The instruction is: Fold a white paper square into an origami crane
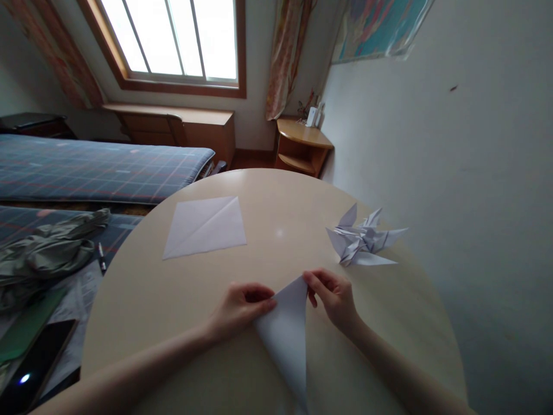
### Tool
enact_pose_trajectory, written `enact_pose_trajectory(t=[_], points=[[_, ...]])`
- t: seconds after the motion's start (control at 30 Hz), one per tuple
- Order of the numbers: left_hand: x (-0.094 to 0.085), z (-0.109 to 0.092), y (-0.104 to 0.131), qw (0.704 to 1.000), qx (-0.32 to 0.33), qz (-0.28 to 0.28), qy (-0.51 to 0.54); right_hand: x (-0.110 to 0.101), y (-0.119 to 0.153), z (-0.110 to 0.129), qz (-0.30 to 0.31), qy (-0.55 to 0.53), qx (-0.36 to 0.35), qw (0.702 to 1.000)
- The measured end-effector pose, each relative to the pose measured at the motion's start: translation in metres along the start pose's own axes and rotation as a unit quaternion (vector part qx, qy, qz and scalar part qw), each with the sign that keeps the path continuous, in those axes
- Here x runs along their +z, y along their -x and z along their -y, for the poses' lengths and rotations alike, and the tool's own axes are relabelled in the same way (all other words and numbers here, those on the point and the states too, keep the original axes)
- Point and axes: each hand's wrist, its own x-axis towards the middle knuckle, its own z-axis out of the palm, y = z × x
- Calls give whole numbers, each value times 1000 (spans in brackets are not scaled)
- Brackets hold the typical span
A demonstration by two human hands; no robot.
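A white sheet of paper (288, 325), folded to a long pointed shape, is held over the near part of the round table (173, 311). My left hand (242, 304) pinches its upper left edge between thumb and fingers. At the top corner, my right hand (332, 293) grips the same paper with thumb and forefinger. Another white sheet (207, 225) with a diagonal crease lies flat at the table's back left. Several folded white paper pieces with pointed tips (360, 239) are piled at the right.
Left of the table are a plaid mattress (99, 170), a crumpled grey-green cloth (52, 248), a pen (102, 257), a green folder (32, 325) and a dark phone (41, 360). A corner shelf (302, 134) stands behind the table, and a wall is at the right.
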Motion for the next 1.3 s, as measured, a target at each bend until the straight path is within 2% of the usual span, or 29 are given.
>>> enact_pose_trajectory(t=[0.17, 0.27, 0.4, 0.47, 0.53, 0.67, 0.77, 0.9, 1.0, 1.07, 1.13, 1.23, 1.3], points=[[0, -1, 0, 1000, -4, 0, 7, 0, 0, 0, -2, 17, -9, 1000], [0, -3, 2, 1000, 2, -4, 10, 1, -2, 2, -4, -11, 12, 1000], [-2, -5, 5, 997, 75, 10, 8, 3, -5, -1, -4, -88, 89, 992], [-3, -5, 6, 991, 134, -7, -22, 4, -5, -4, 10, -125, 137, 983], [-3, -4, 5, 968, 223, -51, -102, 7, -4, -7, 29, -151, 178, 972], [-1, -4, 5, 876, 400, -99, -250, 15, 2, -4, 64, -178, 229, 955], [1, -6, 6, 838, 445, -121, -292, 22, 7, 1, 97, -185, 245, 947], [2, -9, 10, 827, 467, -121, -290, 30, 13, 4, 175, -171, 257, 935], [-1, -12, 12, 841, 463, -60, -273, 29, 12, 6, 240, -151, 249, 926], [-5, -15, 13, 863, 431, 0, -264, 21, 8, 7, 250, -127, 219, 934], [-9, -17, 12, 887, 379, 24, -262, 8, 1, 7, 218, -96, 177, 955], [-15, -21, 10, 923, 267, 12, -276, -14, -10, 7, 167, -67, 126, 975], [-17, -25, 9, 942, 184, 46, -276, -26, -15, 8, 180, -56, 100, 977]])
